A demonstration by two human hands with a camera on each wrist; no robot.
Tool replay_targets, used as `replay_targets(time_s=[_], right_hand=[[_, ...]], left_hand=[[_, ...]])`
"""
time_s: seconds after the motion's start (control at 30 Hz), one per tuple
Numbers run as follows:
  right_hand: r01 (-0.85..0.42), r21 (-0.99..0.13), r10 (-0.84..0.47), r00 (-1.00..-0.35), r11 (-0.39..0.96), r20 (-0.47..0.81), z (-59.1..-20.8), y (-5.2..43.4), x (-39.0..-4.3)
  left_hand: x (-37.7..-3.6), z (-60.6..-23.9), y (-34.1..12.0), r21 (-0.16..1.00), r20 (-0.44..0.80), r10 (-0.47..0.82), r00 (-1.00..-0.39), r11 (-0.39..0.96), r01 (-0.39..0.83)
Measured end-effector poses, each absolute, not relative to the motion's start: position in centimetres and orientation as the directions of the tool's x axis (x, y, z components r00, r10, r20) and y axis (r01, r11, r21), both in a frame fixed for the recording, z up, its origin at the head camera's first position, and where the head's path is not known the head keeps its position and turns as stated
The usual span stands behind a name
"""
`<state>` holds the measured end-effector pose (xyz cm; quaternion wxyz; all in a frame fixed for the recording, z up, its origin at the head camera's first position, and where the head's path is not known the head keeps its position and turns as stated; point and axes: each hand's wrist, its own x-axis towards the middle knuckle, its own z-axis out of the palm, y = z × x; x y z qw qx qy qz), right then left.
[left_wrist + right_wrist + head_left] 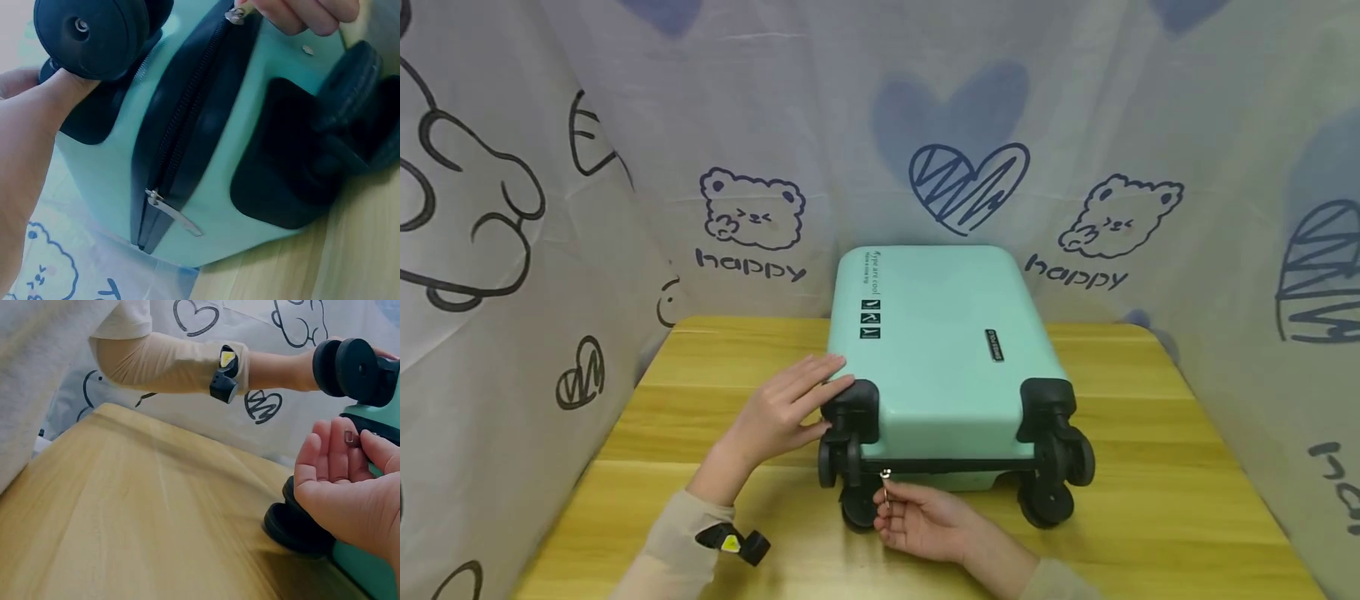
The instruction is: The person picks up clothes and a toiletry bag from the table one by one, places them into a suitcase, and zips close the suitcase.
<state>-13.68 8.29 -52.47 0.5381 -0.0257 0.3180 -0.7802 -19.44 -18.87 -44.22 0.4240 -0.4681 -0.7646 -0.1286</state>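
Now, suitcase (pixel 940 350): mint green hard shell, lying flat on the wooden surface (pixel 1150 467), wheeled end toward the near edge, top end toward the far curtain.
Left hand (pixel 786 408): fingers straight and relaxed, resting against the near-left corner of the suitcase, fingertips on the shell just above the black wheel housing; it grips nothing.
Left wheel (pixel 838 454): black caster, just right of the left hand's thumb; in the left wrist view it sits right against the hand.
Right hand (pixel 925 521): palm up at the near end of the suitcase, thumb and forefinger pinching the zipper pull.
Zipper pull (pixel 886 483): small metal tab on the black zipper band, near the left wheels, directly above the right hand.
Second zipper pull (pixel 174 212): metal tab hanging free further along the same band, well apart from either hand.
Right wheels (pixel 1060 475): black casters at the near-right corner, well right of the right hand.
Curtain (pixel 625 125): pale cloth with bears, hearts and the word happy, hung around the far and side edges.
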Motion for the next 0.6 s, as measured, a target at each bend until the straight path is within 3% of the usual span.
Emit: replay_targets(time_s=[0.37, 0.6], right_hand=[[0.668, -0.728, -0.851, -0.463, -0.154, -0.246, -52.0, 9.9, -13.8], [0.385, -0.923, -0.797, -0.560, -0.011, -0.225, -50.7, 12.0, -13.7]], left_hand=[[-16.1, -44.7, -20.1, 0.016, 0.866, 0.371, -0.335, 0.650, 0.760], [-13.0, -44.4, -19.2, 0.316, 0.869, 0.217, -0.445, 0.451, 0.835]])
